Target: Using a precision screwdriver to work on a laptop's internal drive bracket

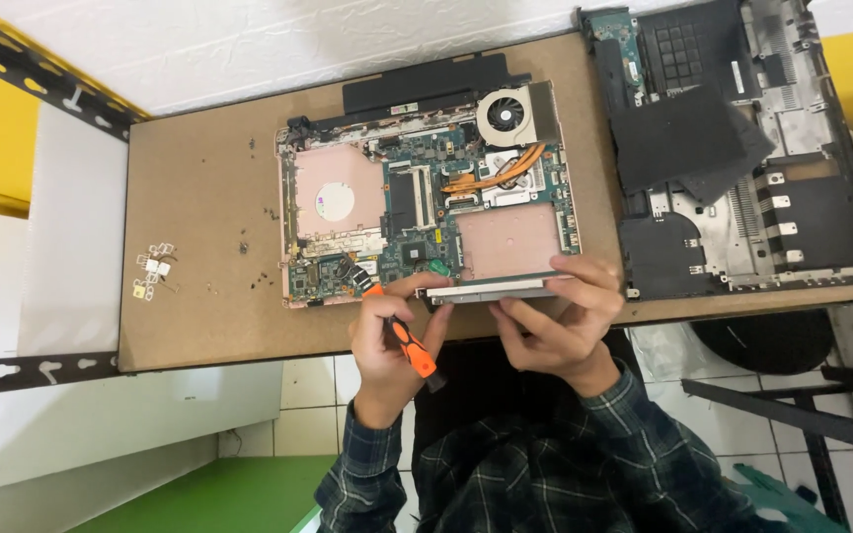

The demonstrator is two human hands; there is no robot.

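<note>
At the lower centre of the frame both hands meet on a flat, silvery metal drive unit [491, 288], a thin rectangular slab lying along the near edge of an opened laptop base [426, 197]. The left hand [392, 341] curls its fingers around an orange-and-black screwdriver [407, 345], held against the palm, while its fingertips press on the slab's left end. The right hand [560, 321] pinches the slab's right part, thumb beneath and fingers bent over the top edge.

The laptop base shows a green circuit board crowded with small chips, two smooth pinkish plates, copper heat pipes [496, 173] curving toward a round fan [505, 111] in a pale housing, and a long black bar at its far edge. It rests on a brown, matte fibreboard tabletop [199, 217], just above the centre of the frame.

At the upper right lies a black and grey laptop shell [742, 148], ribbed and perforated, with dark sheet pieces on it. Tiny screws [244, 245] and small white clips [155, 268] are scattered at the left of the board. Dark plaid sleeves [545, 464] fill the bottom.
</note>
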